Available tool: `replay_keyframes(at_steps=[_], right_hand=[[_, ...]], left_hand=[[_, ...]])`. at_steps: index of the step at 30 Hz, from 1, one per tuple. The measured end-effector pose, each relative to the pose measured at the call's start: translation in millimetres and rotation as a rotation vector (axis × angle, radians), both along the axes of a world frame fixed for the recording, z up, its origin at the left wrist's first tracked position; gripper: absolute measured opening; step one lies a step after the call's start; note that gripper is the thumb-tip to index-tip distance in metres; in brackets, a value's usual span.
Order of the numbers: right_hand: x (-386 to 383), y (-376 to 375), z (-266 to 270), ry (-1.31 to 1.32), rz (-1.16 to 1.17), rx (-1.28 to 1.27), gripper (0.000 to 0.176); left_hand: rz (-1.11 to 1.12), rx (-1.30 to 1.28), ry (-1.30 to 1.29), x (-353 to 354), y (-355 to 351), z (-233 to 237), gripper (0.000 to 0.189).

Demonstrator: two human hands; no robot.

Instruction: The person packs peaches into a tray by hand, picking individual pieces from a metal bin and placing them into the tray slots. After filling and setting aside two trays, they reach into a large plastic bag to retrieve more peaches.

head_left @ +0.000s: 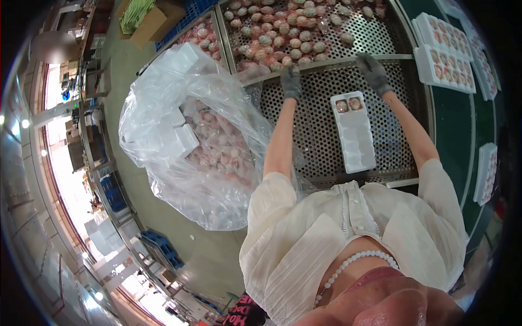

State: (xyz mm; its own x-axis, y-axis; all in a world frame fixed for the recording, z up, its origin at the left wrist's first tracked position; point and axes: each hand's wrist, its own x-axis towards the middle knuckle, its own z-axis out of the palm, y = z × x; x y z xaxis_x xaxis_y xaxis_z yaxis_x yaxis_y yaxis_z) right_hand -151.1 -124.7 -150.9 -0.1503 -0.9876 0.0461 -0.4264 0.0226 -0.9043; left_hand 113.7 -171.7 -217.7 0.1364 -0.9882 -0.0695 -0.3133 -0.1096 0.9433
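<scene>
My left hand, in a grey glove, reaches over the metal divider at the edge of the pile. Its fingers close on an egg-shaped wrapped ball at their tips. My right hand, also gloved, rests near the same divider with fingers stretched out and nothing in them. Between my forearms a white foam tray lies on the perforated metal surface. Two wrapped balls sit side by side in its far end; the rest of its hollows hold none. Beyond the divider lies a heap of pale wrapped balls with reddish markings.
A large clear plastic bag with more wrapped balls and white foam pieces stands at left. Filled white trays sit on the green belt at right, another nearer me. A cardboard box stands at upper left.
</scene>
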Motion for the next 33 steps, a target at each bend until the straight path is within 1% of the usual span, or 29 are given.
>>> replay_keyframes(at_steps=[1, 3, 4, 5, 6, 7, 8, 9, 10, 11, 12, 13, 15, 16, 17, 18, 19, 20, 22, 23, 25, 26, 27, 28, 29, 30, 31, 32, 33], right_hand=[[8.0, -19.1, -9.1, -0.003, 0.011, 0.007, 0.027], [23.4, -53.4, -26.3, -0.028, 0.140, 0.077, 0.032], [29.3, -66.4, -41.7, -0.029, 0.145, 0.085, 0.032], [38.9, -75.4, -42.1, 0.031, 0.171, 0.176, 0.033], [40.0, -88.9, -68.5, 0.092, 0.197, 0.265, 0.035], [37.2, -99.8, -101.6, 0.233, 0.227, 0.214, 0.039], [43.2, -102.3, -89.8, 0.236, 0.229, 0.221, 0.039], [46.9, -107.2, -96.9, 0.347, 0.251, 0.234, 0.042], [50.9, -109.9, -102.3, 0.456, 0.277, 0.246, 0.046], [51.2, -111.6, -110.5, 0.134, 0.321, 0.267, 0.052], [59.3, -113.5, -110.6, 0.128, 0.334, 0.277, 0.052], [70.0, -120.4, -109.9, 0.262, 0.359, 0.249, 0.054], [99.3, -137.2, -102.4, 0.479, 0.423, 0.250, 0.060], [117.8, -142.6, -91.8, 0.476, 0.435, 0.246, 0.060], [131.7, -150.2, -105.7, 0.487, 0.402, 0.140, 0.060], [148.3, -155.7, -98.5, 0.496, 0.366, 0.034, 0.061], [165.3, -162.4, -86.2, 0.491, 0.375, 0.030, 0.061], [180.0, -175.1, -95.4, 0.555, 0.407, 0.042, 0.063], [211.2, -192.0, -90.2, 0.615, 0.446, 0.045, 0.066], [226.8, -195.1, -72.9, 0.615, 0.450, 0.143, 0.066], [251.5, -208.0, -90.0, 0.687, 0.405, 0.254, 0.059], [262.9, -266.3, -195.9, 0.369, 0.485, 0.571, 0.056], [273.4, -318.3, -280.4, 0.040, 0.452, 0.945, 0.054], [281.8, -356.1, -327.9, -0.141, 0.367, 1.273, 0.051], [266.3, -250.1, -229.3, -0.188, 0.293, 0.485, 0.044], [252.5, -222.9, -163.3, -0.179, 0.294, 0.491, 0.044], [243.1, -204.4, -126.7, -0.086, 0.300, 0.279, 0.035], [238.6, -195.9, -119.0, 0.004, 0.306, 0.062, 0.026], [226.4, -190.6, -110.2, 0.097, 0.366, -0.160, 0.027]], left_hand=[[0.011, 0.007, -0.003, 11.0, -17.7, -5.8, 0.029], [0.015, -0.061, -0.275, 35.9, -45.7, -15.4, 0.035], [0.019, -0.052, -0.276, 51.0, -51.5, -15.9, 0.035], [-0.075, 0.042, -0.549, 65.4, -55.9, -10.7, 0.039], [-0.173, 0.136, -0.820, 79.4, -61.8, -5.4, 0.043], [-0.276, 0.231, -1.089, 93.7, -66.5, -1.7, 0.047], [-0.152, 0.140, -1.090, 115.5, -65.5, -6.3, 0.045], [-0.029, 0.052, -1.089, 132.3, -60.1, -6.4, 0.043], [-0.030, 0.064, -1.089, 141.2, -56.1, -5.9, 0.043], [-0.132, -0.036, -1.213, 145.5, -50.2, 5.7, 0.041], [-0.238, -0.139, -1.335, 149.6, -46.3, 12.9, 0.038], [-0.270, 0.041, -1.235, 149.2, -49.1, 8.5, 0.039], [-0.207, -0.022, -1.150, 147.5, -35.8, -4.2, 0.038], [-0.154, -0.104, -1.055, 145.4, -29.5, -11.8, 0.038], [-0.079, -0.104, -1.064, 145.7, -20.0, -19.2, 0.041], [-0.071, -0.100, -1.068, 143.3, -9.6, -18.6, 0.041], [0.082, -0.038, -1.040, 142.9, 5.1, -15.9, 0.047], [0.236, 0.020, -1.009, 142.4, 19.4, -11.9, 0.054], [0.273, 0.272, -1.120, 139.8, 48.0, -5.8, 0.062], [0.266, 0.254, -1.113, 138.1, 61.2, -8.0, 0.063], [0.267, 0.227, -1.111, 131.2, 82.4, -4.9, 0.065], [0.271, 0.228, -1.085, 125.4, 93.2, 1.6, 0.065], [0.275, 0.230, -1.057, 123.4, 101.8, 6.2, 0.065], [0.278, 0.231, -1.058, 125.4, 109.7, 7.3, 0.065], [0.260, 0.057, -1.142, 127.7, 118.9, 3.5, 0.066], [0.240, -0.115, -1.215, 125.9, 125.9, 1.1, 0.067], [0.239, -0.103, -1.208, 117.8, 125.7, 11.4, 0.067], [0.216, -0.147, -1.006, 103.8, 114.6, 34.6, 0.064], [0.193, -0.192, -0.801, 89.0, 102.2, 55.5, 0.061]])
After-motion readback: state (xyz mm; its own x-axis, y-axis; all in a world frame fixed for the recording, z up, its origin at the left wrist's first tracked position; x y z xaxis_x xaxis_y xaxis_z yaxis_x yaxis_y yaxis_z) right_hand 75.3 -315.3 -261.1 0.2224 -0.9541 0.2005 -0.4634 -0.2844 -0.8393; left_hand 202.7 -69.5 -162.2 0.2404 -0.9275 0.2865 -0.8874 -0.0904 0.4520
